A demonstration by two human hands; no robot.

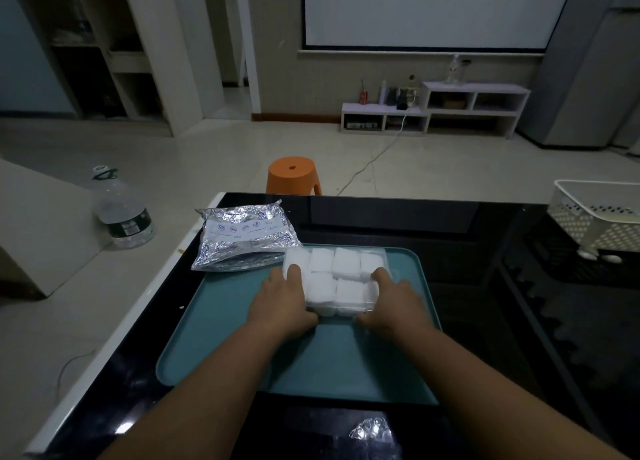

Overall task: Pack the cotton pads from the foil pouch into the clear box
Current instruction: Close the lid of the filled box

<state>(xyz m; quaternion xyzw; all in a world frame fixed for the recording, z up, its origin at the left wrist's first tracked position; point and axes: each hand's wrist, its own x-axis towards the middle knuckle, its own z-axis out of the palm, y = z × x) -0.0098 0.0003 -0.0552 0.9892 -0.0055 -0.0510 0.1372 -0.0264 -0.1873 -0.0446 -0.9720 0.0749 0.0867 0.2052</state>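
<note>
Tray [225,338], left grip [280,304], right grip [394,304] clasping box [334,310]

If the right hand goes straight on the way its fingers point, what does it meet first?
Probably the cotton pads in the clear box, which the right hand grips; depth is unclear.

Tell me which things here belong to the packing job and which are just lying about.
Job: clear box, cotton pads inside it, foil pouch, left hand and right hand holding the box.
Lying about: water bottle, orange stool, white basket, teal tray underneath.
</note>
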